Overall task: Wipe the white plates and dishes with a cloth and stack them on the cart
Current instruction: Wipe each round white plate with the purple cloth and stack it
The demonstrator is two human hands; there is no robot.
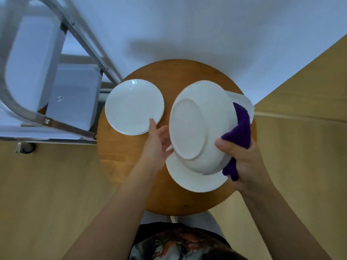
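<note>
Presently right hand [242, 160] grips purple cloth [239, 128] against upturned bowl [201, 126] tilted above plate [195, 182], right of tabletop [131, 166]; open left hand [159, 141] barely steadies it, so bowl may slip, chipping plate.

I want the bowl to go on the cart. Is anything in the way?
Nothing visible blocks it. The bowl is lifted, tilted, above a plate. The stack of small plates sits on the round table between bowl and cart, low enough to pass over.
</note>
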